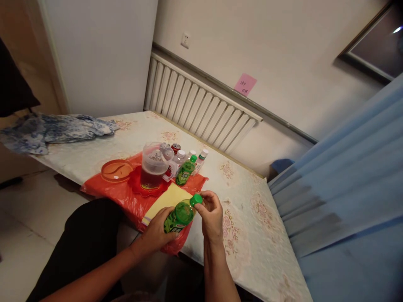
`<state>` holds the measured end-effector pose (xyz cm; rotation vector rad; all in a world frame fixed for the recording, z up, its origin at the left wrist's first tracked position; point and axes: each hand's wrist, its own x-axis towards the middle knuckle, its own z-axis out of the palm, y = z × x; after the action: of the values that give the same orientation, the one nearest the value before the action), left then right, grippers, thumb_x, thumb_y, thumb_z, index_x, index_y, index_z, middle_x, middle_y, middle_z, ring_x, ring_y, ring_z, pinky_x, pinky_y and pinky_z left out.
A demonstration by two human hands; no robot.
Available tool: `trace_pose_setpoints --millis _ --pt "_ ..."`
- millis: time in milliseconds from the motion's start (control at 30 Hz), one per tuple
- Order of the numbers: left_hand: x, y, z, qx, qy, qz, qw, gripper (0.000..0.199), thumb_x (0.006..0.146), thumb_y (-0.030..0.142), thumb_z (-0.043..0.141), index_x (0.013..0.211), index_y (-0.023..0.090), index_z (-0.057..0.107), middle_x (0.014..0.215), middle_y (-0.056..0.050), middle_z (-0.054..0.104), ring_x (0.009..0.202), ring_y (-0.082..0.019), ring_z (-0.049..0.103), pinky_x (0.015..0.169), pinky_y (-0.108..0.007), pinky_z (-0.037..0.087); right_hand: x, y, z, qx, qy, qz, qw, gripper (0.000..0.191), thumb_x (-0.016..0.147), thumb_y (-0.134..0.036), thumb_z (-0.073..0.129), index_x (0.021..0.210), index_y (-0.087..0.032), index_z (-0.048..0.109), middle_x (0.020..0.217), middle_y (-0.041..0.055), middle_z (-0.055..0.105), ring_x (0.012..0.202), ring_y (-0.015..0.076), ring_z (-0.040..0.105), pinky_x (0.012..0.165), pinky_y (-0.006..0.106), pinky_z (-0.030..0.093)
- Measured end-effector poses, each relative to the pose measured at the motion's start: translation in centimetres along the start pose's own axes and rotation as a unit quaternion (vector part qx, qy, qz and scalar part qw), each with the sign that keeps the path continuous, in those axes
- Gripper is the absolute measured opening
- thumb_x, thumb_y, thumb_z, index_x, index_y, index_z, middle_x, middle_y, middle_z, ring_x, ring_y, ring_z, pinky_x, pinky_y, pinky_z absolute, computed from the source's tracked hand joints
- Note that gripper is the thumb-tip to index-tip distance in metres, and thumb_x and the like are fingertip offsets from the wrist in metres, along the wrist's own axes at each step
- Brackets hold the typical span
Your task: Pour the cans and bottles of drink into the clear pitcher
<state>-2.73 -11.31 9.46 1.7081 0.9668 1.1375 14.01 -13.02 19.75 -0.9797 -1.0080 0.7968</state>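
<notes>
Tablecloth [273,247] underneath, the left hand's [159,230] grip, partly hidden, and right fingertips [199,206] hold a green bottle [183,213].

Home room, radiator [201,102], blue curtain [343,180].

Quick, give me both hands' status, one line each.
Left hand: closed around the green bottle.
Right hand: fingers at the bottle's green cap; grip unclear.
</notes>
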Motion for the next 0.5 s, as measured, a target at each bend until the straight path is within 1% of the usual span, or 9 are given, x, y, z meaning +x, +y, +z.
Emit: trace_pose_setpoints --millis 33,100,133,200,333,433,500 --pt "0.0 0.1 0.0 -0.001 0.001 0.003 1.0 0.061 0.061 0.034 0.076 0.119 0.021 0.062 0.12 -0.01 0.069 0.114 -0.035 0.064 0.102 -0.052 0.05 0.0 0.1 -0.3 0.009 -0.006 0.001 1.0 0.049 0.06 -0.03 0.088 0.104 -0.023 0.069 0.102 0.0049 0.071 0.099 0.0227 0.067 0.089 0.036 0.055" --pt "0.1 0.3 -0.1 0.0 -0.001 0.009 1.0 0.061 0.06 0.033 0.076 0.118 0.021 0.062 0.12 -0.01 0.069 0.113 -0.034 0.064 0.101 -0.051 0.051 -0.1 0.4 -0.8 0.03 -0.018 0.013 0.999 0.07 0.059 -0.033 0.091 0.123 -0.024 0.065 0.117 0.008 0.071 0.111 0.0259 0.066 0.096 0.039 0.054" --pt "0.2 0.4 -0.2 0.001 -0.004 0.01 1.0 0.06 0.06 0.033 0.075 0.118 0.021 0.062 0.119 -0.01 0.069 0.113 -0.034 0.064 0.1 -0.05 0.052 -0.3 0.7 -1.1 0.039 -0.024 0.025 0.999 0.077 0.058 -0.033 0.092 0.129 -0.025 0.063 0.123 0.0091 0.07 0.115 0.0271 0.066 0.097 0.04 0.054" --pt "0.2 0.6 -0.3 0.003 -0.007 0.01 1.0 0.061 0.061 0.032 0.074 0.119 0.021 0.061 0.119 -0.01 0.069 0.112 -0.033 0.065 0.099 -0.049 0.052 -0.8 1.3 -1.5 0.051 -0.039 0.057 0.996 0.084 0.055 -0.031 0.094 0.132 -0.024 0.062 0.128 0.0106 0.069 0.117 0.0289 0.066 0.098 0.041 0.055" --pt "0.4 0.7 -0.1 0.003 -0.002 0.011 1.0 0.062 0.061 0.034 0.075 0.12 0.02 0.061 0.119 -0.01 0.069 0.113 -0.034 0.065 0.1 -0.049 0.053 -2.7 2.5 -1.4 0.041 -0.066 0.106 0.991 0.085 0.052 -0.024 0.094 0.131 -0.023 0.063 0.13 0.0107 0.07 0.118 0.0312 0.067 0.098 0.043 0.057" --pt "0.5 0.7 0.4 -0.003 0.001 0.019 1.0 0.063 0.063 0.038 0.077 0.12 0.019 0.061 0.12 -0.011 0.069 0.112 -0.033 0.066 0.099 -0.049 0.054 -4.1 2.9 -1.0 -0.012 -0.075 0.12 0.99 0.076 0.055 -0.015 0.088 0.127 -0.022 0.065 0.126 0.0074 0.072 0.117 0.029 0.068 0.1 0.041 0.056" --pt "0.7 0.6 0.8 -0.008 -0.004 0.023 1.0 0.061 0.065 0.041 0.076 0.12 0.018 0.061 0.119 -0.012 0.07 0.111 -0.033 0.067 0.099 -0.049 0.054 -4.7 3.1 -0.8 -0.066 -0.068 0.121 0.988 0.068 0.057 -0.009 0.082 0.121 -0.023 0.067 0.117 0.0039 0.076 0.111 0.0261 0.071 0.098 0.037 0.057"
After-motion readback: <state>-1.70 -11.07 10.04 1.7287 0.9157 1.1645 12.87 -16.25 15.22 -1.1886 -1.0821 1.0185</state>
